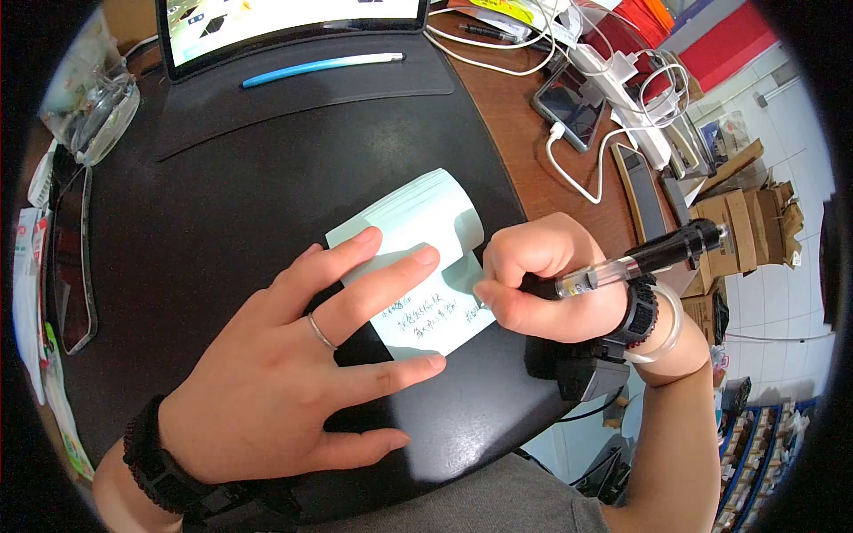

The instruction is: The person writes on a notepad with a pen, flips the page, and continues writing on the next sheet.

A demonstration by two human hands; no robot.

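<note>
A pale green notepad (418, 222) lies on a black desk mat (222, 204), its upper sheets curled back. Handwriting fills the lower part of the exposed sheet. My left hand (302, 373) lies flat with fingers spread, index and middle fingers pressing the pad's left edge. A ring sits on one finger. My right hand (542, 284) is closed around a clear pen with a black cap (657, 255), its tip hidden behind the fingers at the pad's right edge.
A tablet (293, 22) stands at the back with a blue-white stylus (320, 65) before it. A phone (569, 102) on a white cable, chargers and cords (631, 80) crowd the wooden desk at right. Glasses (67, 258) lie at left, a glass jar (102, 111) behind them.
</note>
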